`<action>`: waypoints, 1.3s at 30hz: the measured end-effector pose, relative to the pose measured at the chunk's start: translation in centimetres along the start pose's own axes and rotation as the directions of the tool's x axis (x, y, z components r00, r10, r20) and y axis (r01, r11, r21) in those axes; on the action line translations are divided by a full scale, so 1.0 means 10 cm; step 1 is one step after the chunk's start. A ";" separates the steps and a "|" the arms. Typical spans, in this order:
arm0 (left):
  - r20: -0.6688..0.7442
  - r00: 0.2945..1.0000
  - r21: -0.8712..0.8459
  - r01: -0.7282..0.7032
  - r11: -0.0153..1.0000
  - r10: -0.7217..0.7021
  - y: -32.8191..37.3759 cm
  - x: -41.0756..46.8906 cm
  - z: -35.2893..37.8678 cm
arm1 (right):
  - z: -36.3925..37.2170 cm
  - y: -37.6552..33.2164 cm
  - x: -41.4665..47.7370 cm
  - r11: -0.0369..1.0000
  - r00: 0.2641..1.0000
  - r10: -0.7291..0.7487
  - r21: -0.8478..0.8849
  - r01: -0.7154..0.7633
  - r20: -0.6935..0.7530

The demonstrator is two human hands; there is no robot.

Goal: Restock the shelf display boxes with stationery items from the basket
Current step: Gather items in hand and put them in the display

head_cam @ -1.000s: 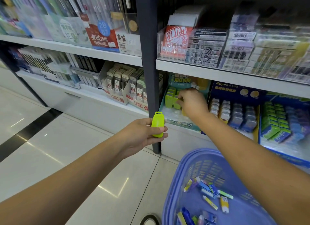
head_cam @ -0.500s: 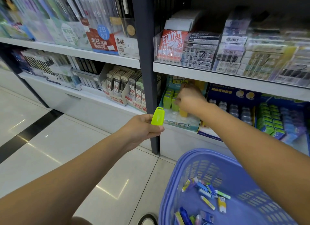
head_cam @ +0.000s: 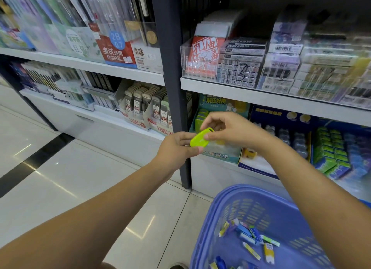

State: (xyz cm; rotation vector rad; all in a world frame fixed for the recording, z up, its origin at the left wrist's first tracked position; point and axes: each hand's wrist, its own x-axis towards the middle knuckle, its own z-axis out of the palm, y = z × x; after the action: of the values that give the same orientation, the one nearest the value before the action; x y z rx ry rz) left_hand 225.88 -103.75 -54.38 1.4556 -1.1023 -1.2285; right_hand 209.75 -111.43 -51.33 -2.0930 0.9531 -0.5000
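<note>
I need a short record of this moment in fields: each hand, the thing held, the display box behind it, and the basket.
Left hand: grips the lower end of the lime-green item
Right hand: pinches the upper end of the same item
Item position: tilted, in the air, in front of the teal display box
Box contents: similar green pieces standing at its left side
Basket: purple, below the right arm, with small packets lying inside

lime-green item [head_cam: 200, 138] | tilted, held aloft | before teal display box [head_cam: 220, 156] | blue basket [head_cam: 251, 208] below
</note>
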 end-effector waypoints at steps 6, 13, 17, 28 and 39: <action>-0.084 0.995 -0.113 -0.062 0.992 0.053 0.05 0.11 -0.03 | -0.01 0.02 0.10 0.967 0.997 -0.047 -0.248 0.061 0.059; -0.084 0.981 0.329 -0.138 0.934 0.175 -0.01 0.16 0.03 | 0.07 0.19 0.29 0.966 0.977 -0.098 -0.252 0.049 -0.187; 0.197 0.972 0.835 -0.237 0.497 0.132 -0.18 0.14 0.06 | 0.23 0.29 0.41 0.950 0.943 0.009 -0.291 -0.111 -0.332; 0.320 0.947 0.916 -0.305 0.259 -0.017 -0.27 0.23 0.00 | 0.56 0.48 0.43 0.790 0.907 -0.120 -0.592 -0.159 -0.403; 0.334 0.941 0.921 -0.314 0.232 -0.051 -0.23 0.28 0.08 | 0.53 0.47 0.57 0.873 0.931 0.023 -0.447 -0.196 -0.364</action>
State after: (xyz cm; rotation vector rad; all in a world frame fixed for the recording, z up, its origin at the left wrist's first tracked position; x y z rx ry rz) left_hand 225.60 -106.10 -57.26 1.9958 -2.4673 -0.5097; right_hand 214.44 -115.23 -58.12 -2.4097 1.5260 -0.6399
